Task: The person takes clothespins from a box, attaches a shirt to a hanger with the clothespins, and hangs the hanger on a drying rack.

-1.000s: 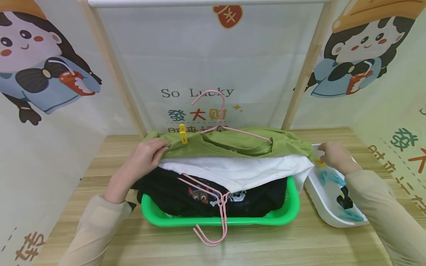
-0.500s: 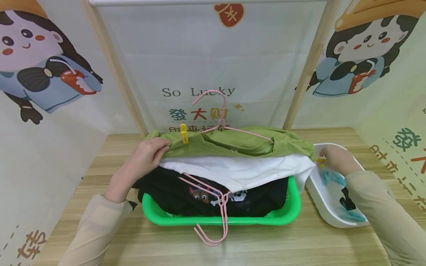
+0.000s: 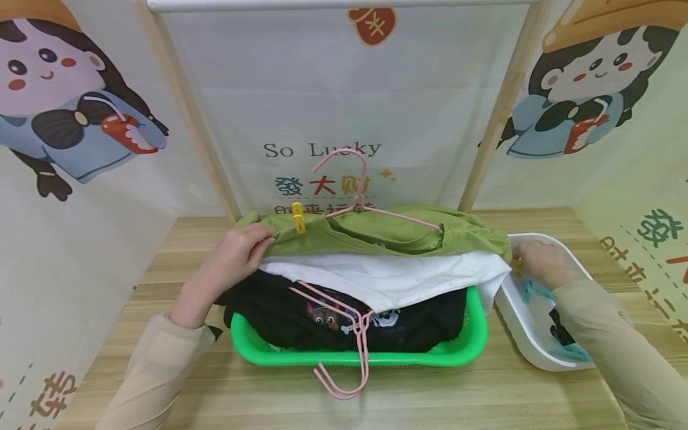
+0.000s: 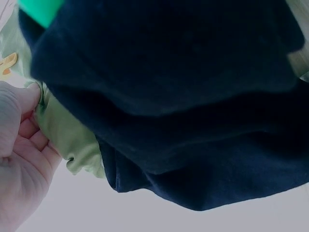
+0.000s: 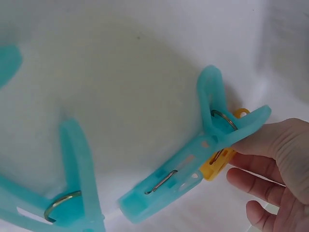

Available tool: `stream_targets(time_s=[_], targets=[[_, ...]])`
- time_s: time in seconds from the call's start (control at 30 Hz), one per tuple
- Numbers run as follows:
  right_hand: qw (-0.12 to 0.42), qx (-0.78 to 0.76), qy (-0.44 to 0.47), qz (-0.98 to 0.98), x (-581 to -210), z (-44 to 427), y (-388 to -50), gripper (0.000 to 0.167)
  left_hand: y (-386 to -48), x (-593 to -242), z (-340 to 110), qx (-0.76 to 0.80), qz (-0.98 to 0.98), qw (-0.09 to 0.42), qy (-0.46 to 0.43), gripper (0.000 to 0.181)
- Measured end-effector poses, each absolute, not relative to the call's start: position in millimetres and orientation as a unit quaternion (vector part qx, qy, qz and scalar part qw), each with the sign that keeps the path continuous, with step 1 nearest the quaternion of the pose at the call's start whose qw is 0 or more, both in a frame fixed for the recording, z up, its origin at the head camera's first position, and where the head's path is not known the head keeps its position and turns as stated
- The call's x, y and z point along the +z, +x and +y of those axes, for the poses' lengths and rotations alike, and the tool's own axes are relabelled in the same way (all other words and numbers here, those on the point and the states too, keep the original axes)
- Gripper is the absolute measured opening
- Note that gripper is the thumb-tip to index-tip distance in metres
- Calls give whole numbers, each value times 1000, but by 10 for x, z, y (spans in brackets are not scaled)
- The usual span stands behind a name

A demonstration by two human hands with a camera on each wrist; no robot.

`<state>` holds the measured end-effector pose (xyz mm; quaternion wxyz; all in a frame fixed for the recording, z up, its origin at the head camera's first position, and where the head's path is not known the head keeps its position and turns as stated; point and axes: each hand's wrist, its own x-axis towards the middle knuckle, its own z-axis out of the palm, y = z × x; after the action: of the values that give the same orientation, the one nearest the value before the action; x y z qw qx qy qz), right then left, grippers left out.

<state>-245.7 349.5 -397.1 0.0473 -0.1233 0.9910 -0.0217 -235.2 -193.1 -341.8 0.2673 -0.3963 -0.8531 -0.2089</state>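
My left hand [image 3: 244, 246] pinches the left sleeve end of a green shirt [image 3: 376, 236], thumb on top of the cloth. A pink hanger [image 3: 359, 200] sits inside the shirt, and a yellow clothespin [image 3: 298, 218] is clipped left of its neckline. Inside a white tray [image 3: 513, 334], my right hand [image 3: 545, 263] pinches another yellow clothespin [image 5: 219, 162], partly hidden behind a blue clothespin [image 5: 169, 179]. Under the green shirt lie a white garment [image 3: 371, 275] and a black garment [image 3: 269, 310], over a green basket [image 3: 357, 358].
Two more pink hangers [image 3: 361, 346] lie over the basket's front rim. Further blue clips [image 5: 79, 174] and a black piece [image 3: 560, 327] are in the tray. Behind stands a rack with wooden posts [image 3: 193, 113] and a white top bar [image 3: 344, 5]. Everything rests on a wooden table [image 3: 269, 400].
My right hand has lowered into the white tray and closed in on the yellow clothespin there. The left hand has kept its hold on the green shirt.
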Motion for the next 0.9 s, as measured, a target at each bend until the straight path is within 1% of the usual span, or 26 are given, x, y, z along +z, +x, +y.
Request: stream_targets(time_s=[0.17,0.37,0.53,0.9], targets=[[44,-37,-130,990,-3971,3524,-2448,14,-2354,-3421,-1924,-213,-852,264,-398,14],[1,-91,-148,985,-3903,3559,-2414,20,-2350,-3416,-1920,-216,-851,265,-398,14],[-17,-154,-139,978,-3818,3537,-2334,24,-2349,-3427,-1916,-219,-849,268,-400,14],[-141,-220,-158,952,-3579,3421,-2112,22,-2356,-3444,-1919,-220,-846,275,-400,14]])
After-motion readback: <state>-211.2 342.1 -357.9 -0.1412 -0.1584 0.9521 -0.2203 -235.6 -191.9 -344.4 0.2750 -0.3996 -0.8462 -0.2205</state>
